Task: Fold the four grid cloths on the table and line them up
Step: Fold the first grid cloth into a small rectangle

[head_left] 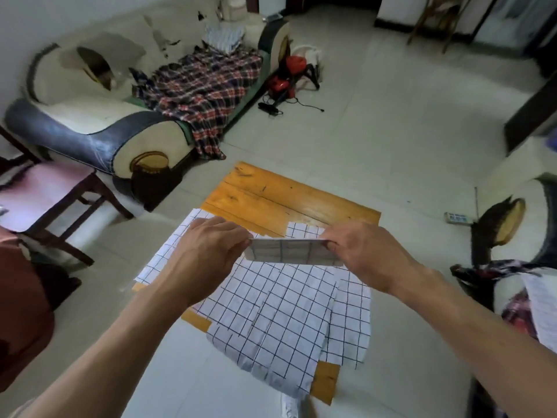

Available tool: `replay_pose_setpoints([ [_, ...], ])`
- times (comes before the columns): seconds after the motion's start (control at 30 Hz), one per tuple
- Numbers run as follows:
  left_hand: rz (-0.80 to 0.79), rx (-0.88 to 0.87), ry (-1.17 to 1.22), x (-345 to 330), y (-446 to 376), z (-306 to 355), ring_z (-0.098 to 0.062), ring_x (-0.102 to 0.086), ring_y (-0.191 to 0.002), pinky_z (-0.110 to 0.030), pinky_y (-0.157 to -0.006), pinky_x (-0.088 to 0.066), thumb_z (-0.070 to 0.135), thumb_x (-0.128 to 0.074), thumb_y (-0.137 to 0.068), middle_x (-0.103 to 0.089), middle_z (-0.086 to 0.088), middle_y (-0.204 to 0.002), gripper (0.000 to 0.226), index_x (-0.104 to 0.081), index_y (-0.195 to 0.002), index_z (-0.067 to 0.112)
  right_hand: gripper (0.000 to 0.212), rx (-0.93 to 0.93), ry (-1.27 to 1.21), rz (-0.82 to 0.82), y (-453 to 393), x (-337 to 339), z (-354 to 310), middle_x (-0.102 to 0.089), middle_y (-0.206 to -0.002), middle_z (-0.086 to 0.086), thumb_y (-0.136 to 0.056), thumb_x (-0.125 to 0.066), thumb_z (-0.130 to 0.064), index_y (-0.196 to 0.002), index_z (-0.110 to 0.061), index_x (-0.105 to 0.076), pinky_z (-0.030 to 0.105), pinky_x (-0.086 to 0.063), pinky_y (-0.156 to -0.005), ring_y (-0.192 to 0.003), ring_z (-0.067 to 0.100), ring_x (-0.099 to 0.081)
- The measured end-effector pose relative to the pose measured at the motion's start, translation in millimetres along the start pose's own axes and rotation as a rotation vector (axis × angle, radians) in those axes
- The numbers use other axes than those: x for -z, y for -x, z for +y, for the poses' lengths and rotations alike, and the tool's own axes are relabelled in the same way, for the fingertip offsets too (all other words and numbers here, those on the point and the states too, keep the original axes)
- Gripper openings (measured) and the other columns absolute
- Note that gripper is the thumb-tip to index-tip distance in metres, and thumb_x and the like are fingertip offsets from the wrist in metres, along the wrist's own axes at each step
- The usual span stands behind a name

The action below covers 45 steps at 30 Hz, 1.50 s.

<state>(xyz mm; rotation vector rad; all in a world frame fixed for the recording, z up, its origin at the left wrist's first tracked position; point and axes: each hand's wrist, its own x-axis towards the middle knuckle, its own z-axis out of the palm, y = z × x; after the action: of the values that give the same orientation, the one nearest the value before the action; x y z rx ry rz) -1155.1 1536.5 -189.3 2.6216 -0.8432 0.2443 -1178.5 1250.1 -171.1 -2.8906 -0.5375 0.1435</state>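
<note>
- Grid cloths, flat (280,321): overlapping white sheets with dark lines, spread under both hands and hanging past the near edge of the table (327,383); exact count not readable.
- Left hand (208,251): raised above the spread cloths, fingers and thumb pinching the left end of the held cloth.
- Right hand (366,256): level with the left, fingertips pinching the right end.
- Held cloth (291,251): a narrow folded strip stretched between the hands, clear of the table.
- Advice for this fold: likely keep the strip taut, match corners along the grid lines, then lay it flat.
- Bare wood: beyond the hands, probably room for the row.
- Sofa (90,116): far left, beyond the table.
</note>
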Motion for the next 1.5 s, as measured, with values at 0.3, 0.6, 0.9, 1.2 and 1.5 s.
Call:
replay_pose_setpoints([
  [0.3,0.144,-0.195,0.256,17.8,1.9,65.0,-0.018,-0.058,-0.068,-0.041,-0.064,-0.048,0.029,-0.049,-0.096,-0.067,0.005,-0.075,0.030,-0.069,-0.082,0.012,0.033,-0.150,0.012,0.140,119.2,38.2,-15.4,-0.059,-0.075,-0.013,-0.098,-0.043,-0.044,-0.083,-0.024,-0.063,0.036,-0.049,-0.072,-0.076,0.013,-0.055],
  [0.6,0.209,-0.287,0.347,34.1,-8.1,185.2,-0.012,-0.059,-0.073,-0.027,-0.067,-0.044,0.027,-0.053,-0.098,-0.067,0.007,-0.082,0.021,-0.070,-0.091,0.015,0.007,-0.287,-0.110,0.451,234.9,67.4,-3.5,-0.062,-0.078,-0.011,-0.093,-0.064,-0.031,-0.090,-0.026,-0.066,0.041,-0.051,-0.069,-0.076,0.012,-0.057],
  [0.9,0.120,-0.335,0.451,-13.0,-50.3,345.7,-0.014,-0.062,-0.077,-0.039,-0.072,-0.052,0.028,-0.053,-0.097,-0.064,0.011,-0.080,0.011,-0.060,-0.091,0.020,0.008,-0.389,-0.210,0.655,371.8,92.7,90.4,-0.063,-0.080,-0.012,-0.089,-0.070,-0.023,-0.090,-0.022,-0.062,0.035,-0.054,-0.066,-0.075,0.006,-0.061],
  [1.2,0.026,-0.331,0.449,-78.2,-83.2,483.8,-0.008,-0.061,-0.081,-0.022,-0.072,-0.049,0.018,-0.061,-0.096,-0.064,0.013,-0.081,0.005,-0.059,-0.092,0.020,0.011,-0.452,-0.226,0.587,477.9,99.6,204.5,-0.060,-0.079,-0.013,-0.090,-0.068,-0.025,-0.086,-0.024,-0.058,0.033,-0.052,-0.068,-0.074,0.006,-0.058],
  [1.5,0.049,-0.266,0.496,-124.2,-178.8,490.3,-0.012,-0.061,-0.079,-0.026,-0.073,-0.051,0.017,-0.063,-0.096,-0.064,0.011,-0.079,0.006,-0.060,-0.092,0.019,0.014,-0.426,-0.258,0.590,435.9,112.5,308.2,-0.062,-0.072,-0.016,-0.090,-0.068,-0.034,-0.080,-0.026,-0.063,0.031,-0.052,-0.064,-0.071,0.007,-0.061],
])
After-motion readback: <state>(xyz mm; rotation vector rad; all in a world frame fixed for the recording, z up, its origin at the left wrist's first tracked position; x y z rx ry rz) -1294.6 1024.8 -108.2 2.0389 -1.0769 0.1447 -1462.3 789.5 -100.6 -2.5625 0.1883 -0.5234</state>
